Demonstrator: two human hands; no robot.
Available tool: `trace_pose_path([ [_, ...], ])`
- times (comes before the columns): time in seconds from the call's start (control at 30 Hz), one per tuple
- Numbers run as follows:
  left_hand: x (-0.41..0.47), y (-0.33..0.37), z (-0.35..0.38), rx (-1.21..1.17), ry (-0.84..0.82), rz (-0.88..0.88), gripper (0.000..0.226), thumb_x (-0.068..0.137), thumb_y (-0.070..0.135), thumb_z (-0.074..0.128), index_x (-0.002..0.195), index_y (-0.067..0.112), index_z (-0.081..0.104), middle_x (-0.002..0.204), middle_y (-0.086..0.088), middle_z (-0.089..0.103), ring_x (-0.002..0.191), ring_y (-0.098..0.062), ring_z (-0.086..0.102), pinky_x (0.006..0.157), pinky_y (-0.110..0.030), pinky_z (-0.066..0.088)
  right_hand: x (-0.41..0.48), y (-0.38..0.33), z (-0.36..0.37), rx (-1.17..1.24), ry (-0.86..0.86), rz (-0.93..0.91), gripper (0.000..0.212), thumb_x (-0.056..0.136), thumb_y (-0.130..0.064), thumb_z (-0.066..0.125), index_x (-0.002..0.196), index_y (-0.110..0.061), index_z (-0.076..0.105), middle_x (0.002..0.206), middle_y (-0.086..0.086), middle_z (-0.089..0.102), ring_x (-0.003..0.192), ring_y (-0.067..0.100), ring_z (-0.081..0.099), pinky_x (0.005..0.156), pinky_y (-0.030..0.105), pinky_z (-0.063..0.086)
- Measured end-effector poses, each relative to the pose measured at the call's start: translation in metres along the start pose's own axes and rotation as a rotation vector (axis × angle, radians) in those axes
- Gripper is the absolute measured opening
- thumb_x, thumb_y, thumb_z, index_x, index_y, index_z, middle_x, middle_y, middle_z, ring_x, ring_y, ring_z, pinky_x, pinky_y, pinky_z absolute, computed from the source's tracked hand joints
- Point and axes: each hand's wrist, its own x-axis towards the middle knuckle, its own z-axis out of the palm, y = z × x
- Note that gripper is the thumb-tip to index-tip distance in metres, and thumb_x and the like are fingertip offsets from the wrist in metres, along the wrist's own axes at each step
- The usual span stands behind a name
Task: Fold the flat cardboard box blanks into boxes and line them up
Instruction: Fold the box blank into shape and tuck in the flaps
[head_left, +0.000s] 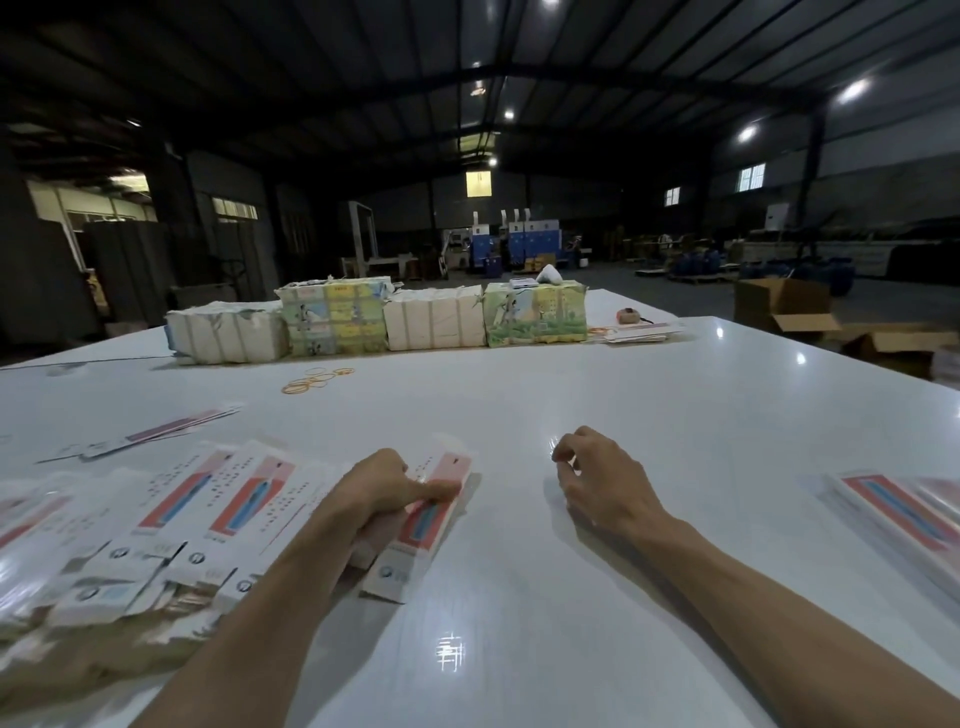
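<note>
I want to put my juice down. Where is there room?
Bare table lies between the left hand and right hand, and ahead up to the rubber bands. The left is crowded with folded boxes; blanks fill the right edge.

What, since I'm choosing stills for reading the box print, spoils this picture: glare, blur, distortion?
Head view: ceiling lamps glare off the glossy white table; the row of pink-and-white cardboard boxes at left and the flat red-and-white cardboard blanks at the right edge are blurred, print unreadable; the wide-angle lens bows the table's far edge; the hall behind is dim.
</note>
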Motion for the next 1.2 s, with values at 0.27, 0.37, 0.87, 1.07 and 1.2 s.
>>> trace_pose_path([
  [0.27, -0.005, 0.016, -0.01, -0.98, -0.238, 0.043, 0.039, 0.101, 0.034, 0.068, 0.131, 0.011, 0.057, 0.1, -0.011, 0.081, 0.089, -0.031, 0.08, 0.076, -0.044, 0.066, 0.001, -0.002, 0.0, 0.108, 0.026, 0.019, 0.02, 0.103, -0.021, 0.053, 0.109, -0.02, 0.072, 0.113, -0.011, 0.065, 0.094, 0.012, 0.064, 0.078, 0.033, 0.047],
  [0.37, -0.016, 0.029, 0.0, -1.298, -0.431, 0.099, 0.044, 0.1, 0.03, 0.063, 0.138, 0.013, 0.051, 0.121, -0.018, 0.076, 0.108, -0.04, 0.075, 0.088, -0.054, 0.062, 0.003, -0.008, -0.003, 0.25, 0.152, -0.052, 0.017, 0.104, -0.016, 0.057, 0.111, -0.017, 0.072, 0.111, -0.006, 0.069, 0.09, 0.011, 0.065, 0.082, 0.033, 0.054],
  [0.87, -0.042, 0.064, 0.071, -1.243, -0.533, 0.312, 0.067, 0.098, 0.072, 0.039, 0.109, 0.01, 0.064, 0.094, -0.022, 0.072, 0.068, -0.033, 0.074, 0.064, -0.04, 0.062, -0.002, -0.031, -0.018, 0.346, 0.214, -0.295, 0.031, 0.105, -0.031, 0.058, 0.126, -0.011, 0.069, 0.128, -0.002, 0.061, 0.113, 0.012, 0.061, 0.091, 0.024, 0.057],
  [1.07, -0.045, 0.062, 0.071, -1.249, -0.497, 0.345, 0.065, 0.102, 0.068, 0.039, 0.112, 0.011, 0.066, 0.092, -0.018, 0.075, 0.072, -0.031, 0.076, 0.066, -0.039, 0.062, 0.003, -0.032, -0.023, 0.513, 0.204, -0.234, 0.017, 0.102, -0.022, 0.066, 0.109, -0.009, 0.076, 0.122, -0.002, 0.063, 0.109, 0.015, 0.064, 0.083, 0.017, 0.057],
  [1.2, -0.045, 0.069, 0.069, -1.212, -0.606, 0.287, 0.082, 0.094, 0.076, 0.037, 0.125, 0.004, 0.061, 0.099, -0.016, 0.073, 0.077, -0.029, 0.072, 0.07, -0.041, 0.062, 0.009, -0.031, -0.032, 0.785, 0.109, -0.063, 0.018, 0.102, -0.026, 0.066, 0.101, -0.011, 0.077, 0.13, -0.005, 0.059, 0.112, 0.018, 0.065, 0.08, 0.022, 0.06],
])
